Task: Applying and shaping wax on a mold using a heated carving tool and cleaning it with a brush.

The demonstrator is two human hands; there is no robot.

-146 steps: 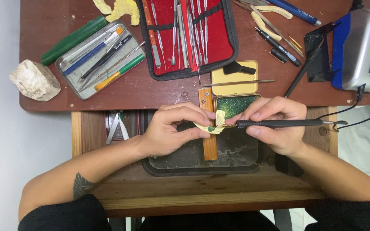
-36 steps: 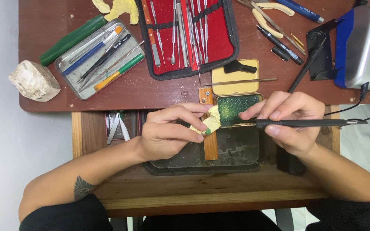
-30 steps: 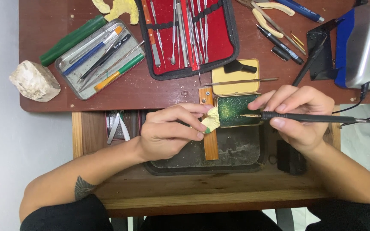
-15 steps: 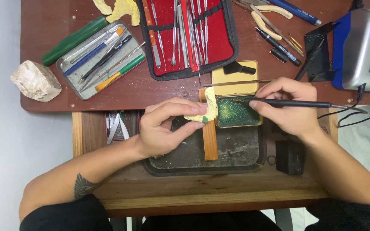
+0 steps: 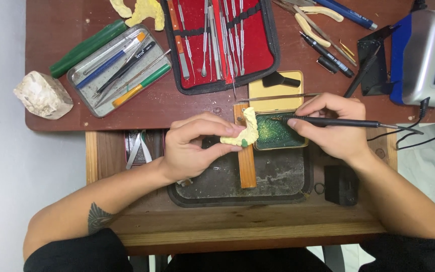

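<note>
My left hand (image 5: 193, 146) pinches a pale yellow dental cast (image 5: 244, 132) with a small green spot on it, held over the upright wooden peg (image 5: 246, 161). My right hand (image 5: 332, 127) grips a slim black corded electric pen (image 5: 348, 122) like a pencil. Its thin tip reaches left into an open gold tin of green wax (image 5: 277, 132) beside the cast. The tin's yellow lid (image 5: 277, 93) lies just behind it.
A red roll-up case of metal instruments (image 5: 221, 40) lies at the back centre. A grey tray of brushes (image 5: 119, 70) and a white stone block (image 5: 43, 94) lie left. A grey control unit with a green light (image 5: 433, 58) stands right. A dark tray (image 5: 237, 181) lies below the hands.
My right hand has swung the pen away from the cast and up into the green wax tin. My left hand has shifted the cast slightly up and left.
</note>
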